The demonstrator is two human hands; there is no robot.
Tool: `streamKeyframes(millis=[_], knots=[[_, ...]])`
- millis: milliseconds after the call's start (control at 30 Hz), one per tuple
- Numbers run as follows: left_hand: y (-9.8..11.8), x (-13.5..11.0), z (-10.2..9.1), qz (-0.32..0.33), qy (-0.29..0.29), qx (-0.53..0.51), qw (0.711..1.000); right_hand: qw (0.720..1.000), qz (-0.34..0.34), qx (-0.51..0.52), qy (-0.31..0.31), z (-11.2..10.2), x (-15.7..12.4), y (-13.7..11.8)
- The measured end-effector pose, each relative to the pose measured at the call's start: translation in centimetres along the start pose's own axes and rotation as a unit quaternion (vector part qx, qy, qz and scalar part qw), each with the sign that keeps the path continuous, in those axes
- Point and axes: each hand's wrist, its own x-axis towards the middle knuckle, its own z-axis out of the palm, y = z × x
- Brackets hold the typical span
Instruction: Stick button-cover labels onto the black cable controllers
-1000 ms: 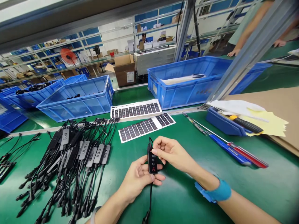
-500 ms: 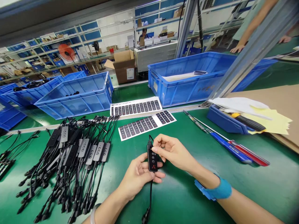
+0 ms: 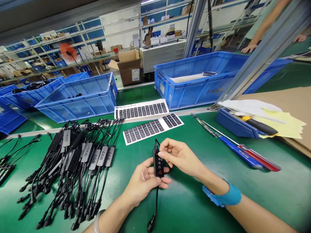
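My left hand (image 3: 143,179) is closed around a small black cable controller (image 3: 159,165), thumb near its lower end and fingers beneath. A black label with white button icons and a red mark covers its face. One cable leaves the top; another hangs down to a plug (image 3: 151,224). My right hand (image 3: 178,157) is pinched at the upper end of the label, touching the controller; what lies between thumb and fingertip is hidden. Just beyond, a white label sheet (image 3: 164,125) with black labels has a bare gap. Behind it lie more label sheets (image 3: 142,110).
Left, cabled controllers (image 3: 86,152) lie heaped on the green table. Blue bins (image 3: 80,105) (image 3: 194,94) stand behind. Right, a blue cutter (image 3: 239,151) and red-handled tool (image 3: 261,158) lie before a small blue tray (image 3: 236,124) and yellow paper (image 3: 289,124). A metal post (image 3: 262,55) slants up.
The view has shifted very slightly. Both hands keep nearly the same hold on the controller, with the right fingertips still at the upper end of the label.
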Motion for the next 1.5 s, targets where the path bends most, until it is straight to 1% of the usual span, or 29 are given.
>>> streamKeyframes(millis=[333, 800, 967, 1167, 1500], knots=[[0.0, -0.1, -0.1, 0.000, 0.000, 0.001, 1.000, 1.000, -0.006, -0.001, 0.002, 0.0, 0.0, 0.2], [0.4, -0.1, 0.4, -0.012, 0.021, 0.016, 1.000, 1.000, -0.002, -0.021, 0.010, 0.1, -0.1, 0.1], [0.3, 0.0, 0.5, -0.016, 0.031, 0.030, 0.999, 0.998, -0.009, -0.055, 0.032, 0.3, -0.2, 0.2], [0.3, -0.1, 0.5, -0.017, 0.029, 0.050, 0.998, 0.996, -0.005, -0.076, 0.048, 0.3, -0.2, 0.3], [0.3, 0.0, 0.7, -0.002, 0.036, 0.087, 0.995, 0.989, 0.017, -0.117, 0.086, 0.5, 0.0, 1.1]])
